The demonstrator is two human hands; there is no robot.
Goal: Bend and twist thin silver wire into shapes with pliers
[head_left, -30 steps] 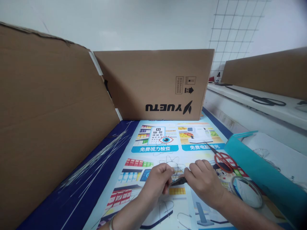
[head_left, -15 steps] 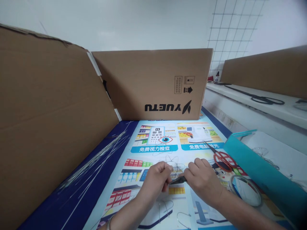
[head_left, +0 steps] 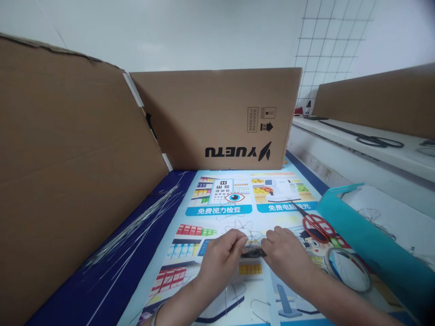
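Note:
My left hand (head_left: 222, 253) is closed in a pinch on one end of a dark, shiny strip (head_left: 253, 253). The other end is gripped by my right hand (head_left: 285, 253), so the strip spans the short gap between them. What it is made of I cannot make out. Just beyond my fingers lies a thin wire bent into flower-like loops (head_left: 245, 225), partly hidden by my hands. A curved piece of wire (head_left: 252, 308) rests on the printed mat nearer to me. Red-handled scissors (head_left: 317, 226) lie to the right of my right hand.
A roll of clear tape (head_left: 366, 277) sits beside a teal box (head_left: 356, 231) holding wire bits. Long thin wires (head_left: 136, 231) lie along the left side. Cardboard panels (head_left: 210, 117) wall off the back and left. A white ledge (head_left: 343, 127) on the right carries black scissors (head_left: 377, 141).
My left hand has turned slightly and shifted a little to the right. The dark strip looks flatter and more level between my hands. Everything else has stayed in place.

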